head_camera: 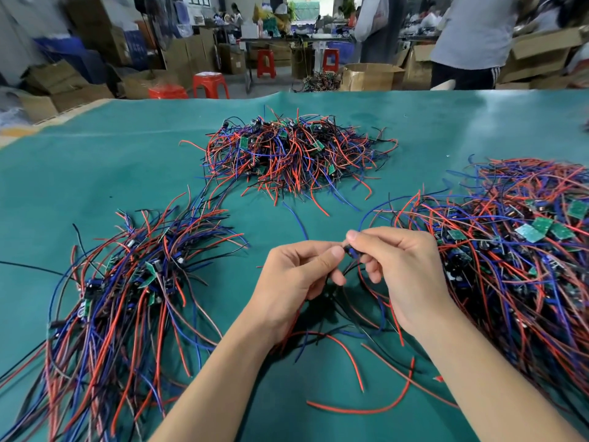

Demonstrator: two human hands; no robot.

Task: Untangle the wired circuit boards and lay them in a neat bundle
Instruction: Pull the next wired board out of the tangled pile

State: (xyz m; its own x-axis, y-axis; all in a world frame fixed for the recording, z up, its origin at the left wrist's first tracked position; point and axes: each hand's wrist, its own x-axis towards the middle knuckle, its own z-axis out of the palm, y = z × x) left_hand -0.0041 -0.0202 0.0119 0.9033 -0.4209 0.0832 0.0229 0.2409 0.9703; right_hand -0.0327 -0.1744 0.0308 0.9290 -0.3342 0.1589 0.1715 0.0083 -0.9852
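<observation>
Wires in red, blue and black are trailed from a small dark board (349, 250) that is held just above the green bench (95, 167), between and in front of 3 heaps. From here, snagging is judged the main risk: the board's leads (331, 342) are looped under both wrists and lie close to the right heap (516, 250), so a quick lift could drag neighbouring strands along or strain a solder joint. A slip is also possible, since the part is small and held only at the fingertips.

The left hand (296, 275) is closed in a pinch, thumb and forefinger pressed to the board's left side, with the remaining fingers curled around trailing wire. The right hand (398, 266) is likewise closed, the board's other end being pinched between thumb and forefinger, the lower fingers loosely bent.

A combed bundle (127, 298) is laid to the left, where the wires run roughly parallel. A third, tangled heap (293, 151) is seen farther back. Beyond the bench, red stools (210, 84) and cardboard boxes (369, 76) are visible.
</observation>
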